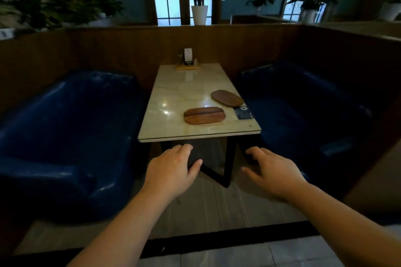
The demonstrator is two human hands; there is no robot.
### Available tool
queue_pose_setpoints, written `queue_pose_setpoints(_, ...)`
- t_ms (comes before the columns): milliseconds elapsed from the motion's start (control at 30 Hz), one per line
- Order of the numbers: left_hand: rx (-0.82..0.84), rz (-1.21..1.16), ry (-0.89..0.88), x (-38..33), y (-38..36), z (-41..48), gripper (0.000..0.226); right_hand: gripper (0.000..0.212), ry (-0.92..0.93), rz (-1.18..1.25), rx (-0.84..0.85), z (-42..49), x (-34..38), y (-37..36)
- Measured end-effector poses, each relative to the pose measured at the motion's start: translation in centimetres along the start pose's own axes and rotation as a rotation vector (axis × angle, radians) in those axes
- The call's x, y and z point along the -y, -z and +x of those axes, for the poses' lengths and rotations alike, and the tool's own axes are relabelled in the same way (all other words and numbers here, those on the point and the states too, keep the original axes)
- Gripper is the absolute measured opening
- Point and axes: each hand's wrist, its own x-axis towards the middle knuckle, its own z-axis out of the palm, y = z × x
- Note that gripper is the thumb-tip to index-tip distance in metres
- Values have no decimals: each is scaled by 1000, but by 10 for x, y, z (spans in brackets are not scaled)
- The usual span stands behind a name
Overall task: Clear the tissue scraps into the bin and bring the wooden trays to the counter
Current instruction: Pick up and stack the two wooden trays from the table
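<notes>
The left hand (171, 166) and the right hand (274, 170) are held out in front of the body, palms down, fingers loosely spread and slightly curled; nothing is carried in either. They are kept short of the near edge of the table (165, 123), apparently readied for a reach, since the trays lie further in than the hands can yet touch.

On the pale marble top, the nearer wooden tray (204, 115) is laid flat, roughly crosswise, towards the right half of the table. The farther wooden tray (227, 98) is set at an angle just behind it, close to the right edge, with one corner resting over a small dark card (243, 112) at that edge. The two trays are near each other but apart, so each could probably be taken by one hand, or one stacked on the other.

No tissue scraps can be made out on the table, and no bin is in view; that part of the task is judged done or cannot be confirmed. A small stand with a menu card (188, 60) is placed at the far end, out of the working area. Blue sofas (71, 136) are seen either side.
</notes>
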Motion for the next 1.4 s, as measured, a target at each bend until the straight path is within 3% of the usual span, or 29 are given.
queue_pose_setpoints(433,59,45,-87,77,-93,174,60,66,-148,10,24,184,-69,-74)
queue_pose_setpoints(833,436,213,-38,144,-241,324,69,75,9,-25,316,403,-137,-161)
queue_pose_setpoints(1100,634,238,23,196,-311,386,73,69,-44,33,524,488,-159,-219)
queue_pose_setpoints(1233,661,187,25,224,-347,420,73,70,-121,63,577,519,-164,-250)
queue_pose_setpoints(1400,692,149,37,259,-386,459,85,72,-352,171,619,549,-171,-283)
